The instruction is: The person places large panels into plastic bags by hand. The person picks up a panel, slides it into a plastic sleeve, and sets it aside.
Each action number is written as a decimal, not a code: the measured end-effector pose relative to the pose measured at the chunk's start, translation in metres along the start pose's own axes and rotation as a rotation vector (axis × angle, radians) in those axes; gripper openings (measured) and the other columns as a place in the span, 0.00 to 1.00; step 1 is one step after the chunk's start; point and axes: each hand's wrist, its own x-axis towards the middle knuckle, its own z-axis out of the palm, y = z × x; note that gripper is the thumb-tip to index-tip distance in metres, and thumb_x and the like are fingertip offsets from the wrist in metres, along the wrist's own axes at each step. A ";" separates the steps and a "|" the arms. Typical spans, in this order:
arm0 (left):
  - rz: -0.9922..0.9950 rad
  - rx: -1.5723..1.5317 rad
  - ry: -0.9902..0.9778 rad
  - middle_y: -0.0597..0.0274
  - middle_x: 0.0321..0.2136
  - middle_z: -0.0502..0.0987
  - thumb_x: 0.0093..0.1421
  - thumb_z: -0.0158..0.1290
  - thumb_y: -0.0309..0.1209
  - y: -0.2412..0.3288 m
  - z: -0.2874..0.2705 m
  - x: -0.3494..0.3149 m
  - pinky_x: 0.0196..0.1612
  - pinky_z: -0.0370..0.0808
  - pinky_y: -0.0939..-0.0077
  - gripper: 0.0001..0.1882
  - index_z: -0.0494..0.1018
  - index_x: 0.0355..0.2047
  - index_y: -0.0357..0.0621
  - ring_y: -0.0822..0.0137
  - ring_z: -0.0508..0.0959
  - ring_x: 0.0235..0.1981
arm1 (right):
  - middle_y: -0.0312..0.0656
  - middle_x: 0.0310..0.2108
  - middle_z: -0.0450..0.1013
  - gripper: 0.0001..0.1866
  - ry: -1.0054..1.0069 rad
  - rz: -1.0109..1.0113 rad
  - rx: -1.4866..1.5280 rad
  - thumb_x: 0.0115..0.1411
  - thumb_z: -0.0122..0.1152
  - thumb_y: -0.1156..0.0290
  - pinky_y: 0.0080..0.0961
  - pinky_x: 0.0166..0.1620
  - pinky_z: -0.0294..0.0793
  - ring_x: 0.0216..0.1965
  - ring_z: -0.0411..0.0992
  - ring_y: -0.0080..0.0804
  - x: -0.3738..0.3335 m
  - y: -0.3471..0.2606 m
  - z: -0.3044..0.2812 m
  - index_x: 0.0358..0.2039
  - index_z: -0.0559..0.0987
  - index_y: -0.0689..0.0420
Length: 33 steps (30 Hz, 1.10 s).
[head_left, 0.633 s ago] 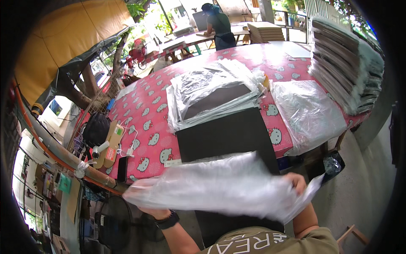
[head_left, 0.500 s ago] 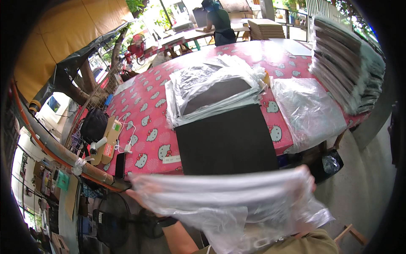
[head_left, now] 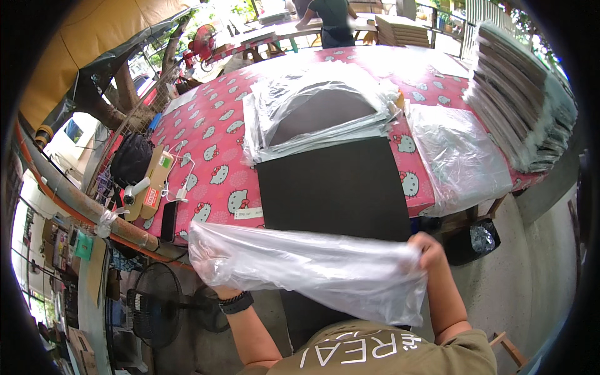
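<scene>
A clear plastic bag (head_left: 312, 259) is stretched sideways between my hands, just in front of the table edge. My right hand (head_left: 429, 250) is closed on its right end, fingers curled into a fist. At the other end, my left hand (head_left: 215, 265) shows blurrily through the film, which covers its fingers; the bag is pulled taut from there. Beyond the bag, a flat black sheet (head_left: 331, 187) lies on the table, its near edge hidden behind the plastic. Past that sheet is a pile of dark sheets in clear plastic (head_left: 325, 115).
A pink patterned cloth covers the table (head_left: 219, 144). Flat plastic bags (head_left: 459, 156) lie at right, near a tall wrapped stack (head_left: 519, 100). A phone (head_left: 169, 220) and an open carton (head_left: 150, 187) sit at left. A fan (head_left: 156, 303) stands below. Another person (head_left: 331, 22) works at the back.
The plastic bag has dropped from a blurred, raised spread to a narrower, slanting stretch, its right end nearer me. My right hand now shows plainly at its edge. The black sheet stays put.
</scene>
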 end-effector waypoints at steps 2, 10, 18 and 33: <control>-0.507 -0.508 -0.661 0.53 0.42 0.68 0.55 0.47 0.41 -0.024 -0.044 0.013 0.38 0.71 0.75 0.26 0.60 0.47 0.32 0.65 0.71 0.39 | 0.47 0.29 0.72 0.12 0.675 -0.259 -0.117 0.50 0.54 0.74 0.27 0.29 0.71 0.27 0.71 0.29 -0.015 -0.003 -0.012 0.34 0.72 0.68; -0.735 -0.280 -0.612 0.56 0.40 0.66 0.43 0.57 0.31 -0.028 -0.004 0.041 0.39 0.71 0.76 0.27 0.61 0.43 0.39 0.67 0.71 0.38 | 0.43 0.29 0.71 0.16 0.670 0.080 -0.234 0.41 0.54 0.76 0.16 0.34 0.67 0.29 0.70 0.27 0.011 -0.058 -0.034 0.35 0.70 0.65; -0.062 0.848 -0.652 0.54 0.18 0.72 0.43 0.48 0.21 -0.140 0.064 0.107 0.30 0.71 0.71 0.17 0.69 0.37 0.42 0.60 0.73 0.20 | 0.44 0.34 0.73 0.19 0.905 0.125 -1.521 0.45 0.53 0.75 0.23 0.41 0.67 0.35 0.71 0.32 0.095 -0.058 -0.153 0.41 0.71 0.61; 0.423 0.857 -0.685 0.51 0.30 0.74 0.47 0.48 0.24 -0.109 0.080 0.100 0.35 0.69 0.69 0.14 0.72 0.36 0.48 0.55 0.73 0.34 | 0.42 0.27 0.73 0.18 0.837 -0.201 -1.990 0.41 0.56 0.73 0.26 0.37 0.63 0.25 0.69 0.37 0.098 -0.079 -0.102 0.37 0.73 0.52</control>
